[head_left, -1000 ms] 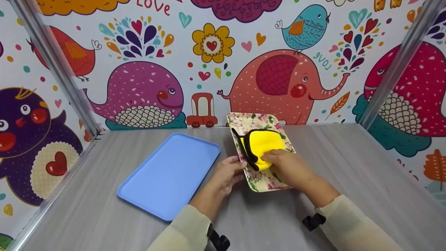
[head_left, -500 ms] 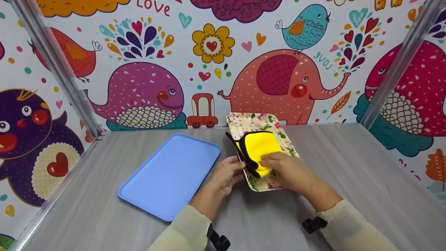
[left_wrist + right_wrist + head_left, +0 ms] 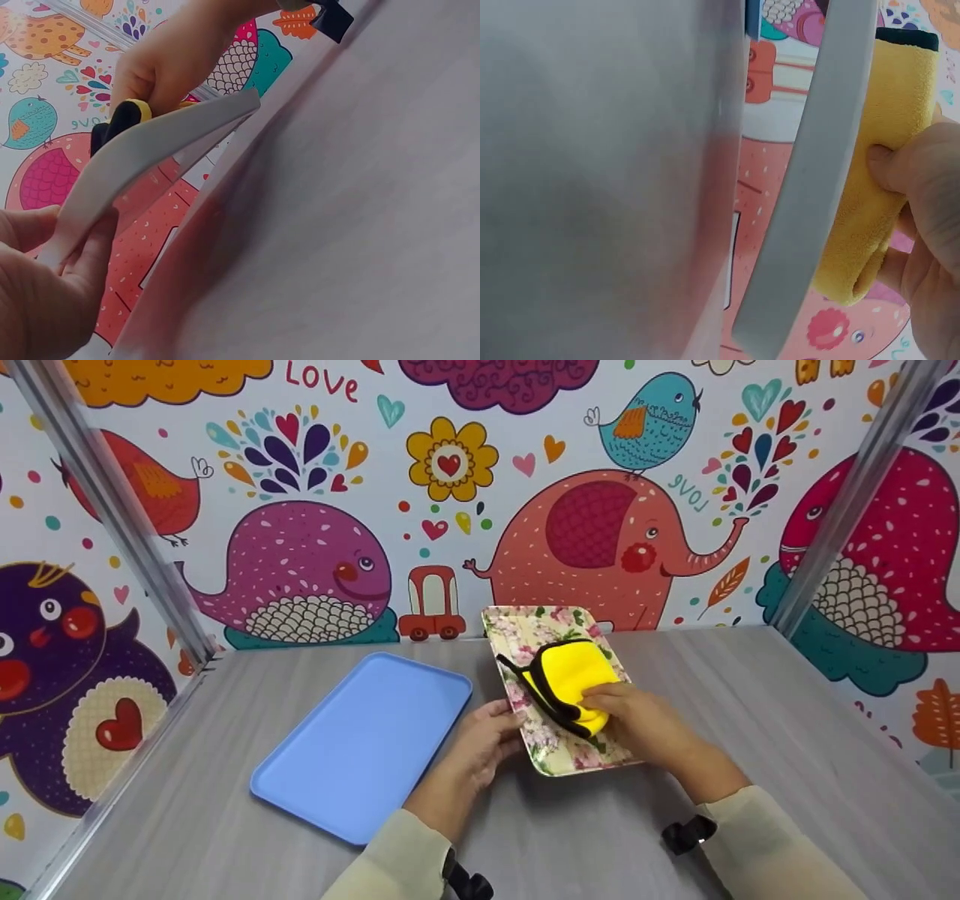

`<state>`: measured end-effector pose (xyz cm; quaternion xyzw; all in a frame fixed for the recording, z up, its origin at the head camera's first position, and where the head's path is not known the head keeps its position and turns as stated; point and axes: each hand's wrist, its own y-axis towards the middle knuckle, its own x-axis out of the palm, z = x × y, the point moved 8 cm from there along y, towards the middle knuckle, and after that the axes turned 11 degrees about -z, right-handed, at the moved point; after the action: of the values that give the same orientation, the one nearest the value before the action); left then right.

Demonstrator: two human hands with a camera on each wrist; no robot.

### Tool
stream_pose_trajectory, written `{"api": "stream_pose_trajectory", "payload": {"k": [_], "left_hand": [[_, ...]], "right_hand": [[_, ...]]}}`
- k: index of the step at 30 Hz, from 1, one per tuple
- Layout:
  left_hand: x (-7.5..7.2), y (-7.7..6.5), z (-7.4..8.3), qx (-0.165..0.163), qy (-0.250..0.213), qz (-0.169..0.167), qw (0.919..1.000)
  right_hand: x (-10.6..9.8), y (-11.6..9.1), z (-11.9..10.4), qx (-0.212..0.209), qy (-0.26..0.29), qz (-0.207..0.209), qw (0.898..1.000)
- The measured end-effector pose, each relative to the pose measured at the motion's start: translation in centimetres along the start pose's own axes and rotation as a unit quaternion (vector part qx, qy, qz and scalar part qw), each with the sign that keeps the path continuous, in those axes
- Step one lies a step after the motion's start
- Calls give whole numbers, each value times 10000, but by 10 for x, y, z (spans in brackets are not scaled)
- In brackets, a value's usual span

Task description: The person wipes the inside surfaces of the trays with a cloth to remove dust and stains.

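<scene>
My left hand (image 3: 484, 742) pinches the left edge of a floral tray (image 3: 551, 746), thumb on one face and fingers on the other. In the left wrist view, the tray's pale rim (image 3: 150, 142) is held off the table. With my right hand (image 3: 649, 727) I grip a folded yellow cloth (image 3: 574, 671) with black edging, which lies against the tray's patterned face. Seen from the right wrist, the thumb presses into the cloth (image 3: 870, 165) while the fingers curl behind it.
A blue tray (image 3: 364, 750) lies flat on the grey table (image 3: 570, 840), left of the floral one. Behind stands a wall (image 3: 450, 532) printed with cartoon animals. Metal posts (image 3: 855, 510) mark the corners.
The cloth first slides left and toward me over the floral tray, then back to the right, with my right hand gripping it. My left hand keeps its hold on the tray.
</scene>
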<state>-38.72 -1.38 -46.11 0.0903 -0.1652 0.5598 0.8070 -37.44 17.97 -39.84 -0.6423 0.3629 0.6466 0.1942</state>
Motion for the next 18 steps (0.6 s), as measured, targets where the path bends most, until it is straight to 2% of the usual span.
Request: {"api": "stream_pose_trajectory", "payload": {"k": [9, 18], "left_hand": [[0, 0, 1, -43, -10, 42, 10000], [0, -1, 1, 4, -33, 81, 10000]], "right_hand": [[-1, -3, 19, 402, 598, 222, 9972], [-3, -4, 21, 896, 760, -148, 9930]]}}
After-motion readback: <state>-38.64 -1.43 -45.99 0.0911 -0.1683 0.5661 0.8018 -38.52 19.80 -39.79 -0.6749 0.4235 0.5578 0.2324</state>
